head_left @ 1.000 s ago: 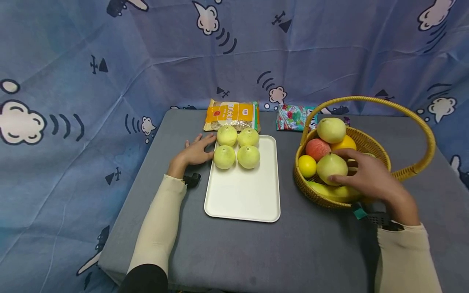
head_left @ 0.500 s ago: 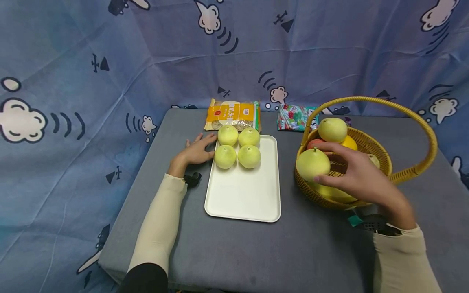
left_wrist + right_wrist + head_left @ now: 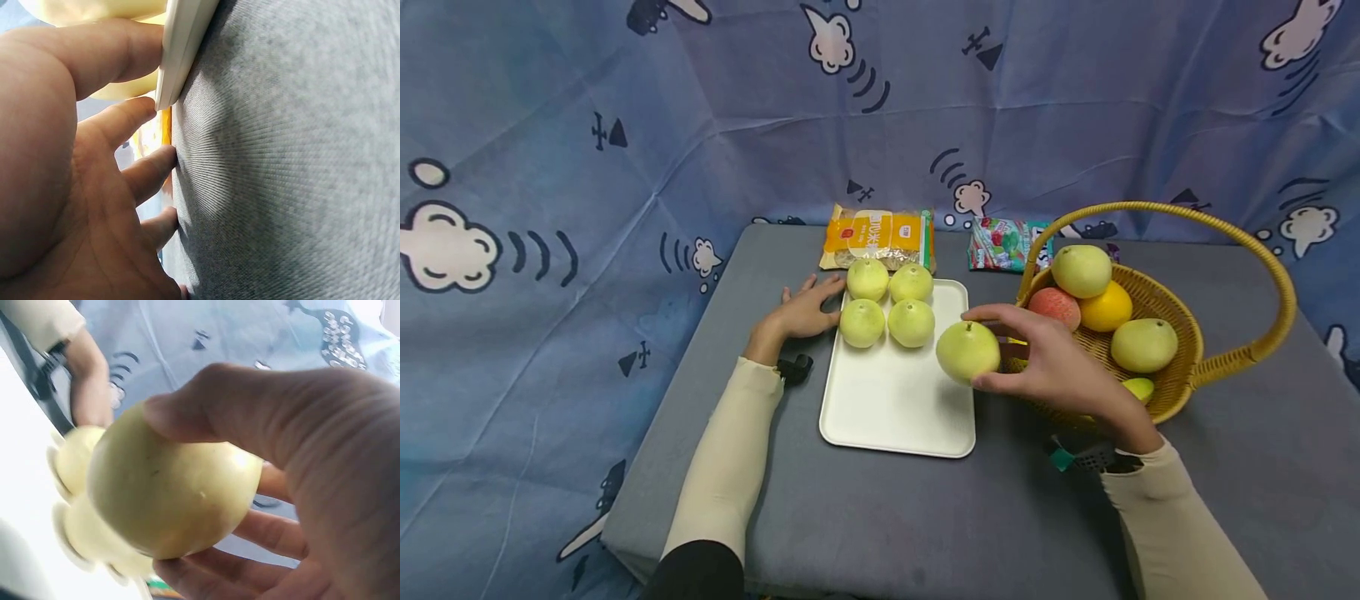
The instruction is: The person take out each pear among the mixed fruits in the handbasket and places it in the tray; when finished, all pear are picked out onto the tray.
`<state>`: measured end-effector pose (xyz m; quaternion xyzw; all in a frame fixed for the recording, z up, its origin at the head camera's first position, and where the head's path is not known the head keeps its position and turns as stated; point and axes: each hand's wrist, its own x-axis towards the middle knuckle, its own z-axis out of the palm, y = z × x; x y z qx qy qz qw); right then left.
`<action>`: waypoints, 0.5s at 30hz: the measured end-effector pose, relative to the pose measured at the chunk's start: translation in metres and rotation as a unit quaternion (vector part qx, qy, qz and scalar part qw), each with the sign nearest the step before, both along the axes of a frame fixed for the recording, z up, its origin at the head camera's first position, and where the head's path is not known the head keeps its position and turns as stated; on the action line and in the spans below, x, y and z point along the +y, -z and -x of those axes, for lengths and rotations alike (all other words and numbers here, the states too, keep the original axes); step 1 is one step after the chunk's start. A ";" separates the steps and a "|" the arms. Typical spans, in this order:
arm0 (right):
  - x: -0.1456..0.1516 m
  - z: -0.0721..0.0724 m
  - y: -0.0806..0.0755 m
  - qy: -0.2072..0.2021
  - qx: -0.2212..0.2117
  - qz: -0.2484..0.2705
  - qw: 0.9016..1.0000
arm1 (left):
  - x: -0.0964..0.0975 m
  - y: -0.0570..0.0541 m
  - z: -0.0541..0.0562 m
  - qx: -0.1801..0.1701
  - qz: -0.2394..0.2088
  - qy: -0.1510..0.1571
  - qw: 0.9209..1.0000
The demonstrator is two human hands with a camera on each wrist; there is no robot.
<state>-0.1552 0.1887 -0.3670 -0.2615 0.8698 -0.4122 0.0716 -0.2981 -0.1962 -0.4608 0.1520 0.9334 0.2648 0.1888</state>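
My right hand (image 3: 1048, 354) grips a round yellow-green pear (image 3: 967, 352) between thumb and fingers, its stem upward, over the right edge of the white tray (image 3: 895, 408). In the right wrist view the thumb lies across the near side of this pear (image 3: 169, 487) with fingers beneath. Two rows of similar pears (image 3: 912, 323) sit at the tray's far end. At the tray's far left edge, my left hand (image 3: 805, 312) rests with fingers spread. The left wrist view has its thumb and forefinger touching the tray rim (image 3: 181, 56), the other fingertips on the grey cloth.
A yellow wicker basket (image 3: 1183, 321) with a tall arched handle stands at the right, holding pears, a peach (image 3: 1055, 308), an orange (image 3: 1107, 308) and a banana (image 3: 1138, 389). Behind the tray lie an orange grain bag (image 3: 877, 237) and a green snack packet (image 3: 1006, 243).
My right hand has lifted the pear out of the basket and carried it left to above the tray's right edge. The left hand stays at the tray's side.
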 end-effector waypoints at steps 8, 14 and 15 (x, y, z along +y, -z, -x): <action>-0.043 0.008 0.019 -0.053 -0.037 0.030 0.997 | -0.001 0.000 -0.001 -0.003 0.000 0.000 1.000; -0.072 0.012 0.030 -0.078 -0.035 0.063 0.994 | -0.001 0.000 0.000 0.004 0.004 0.004 1.000; -0.076 0.014 0.032 -0.080 -0.034 0.068 0.994 | -0.001 -0.001 0.000 0.005 0.005 0.005 1.000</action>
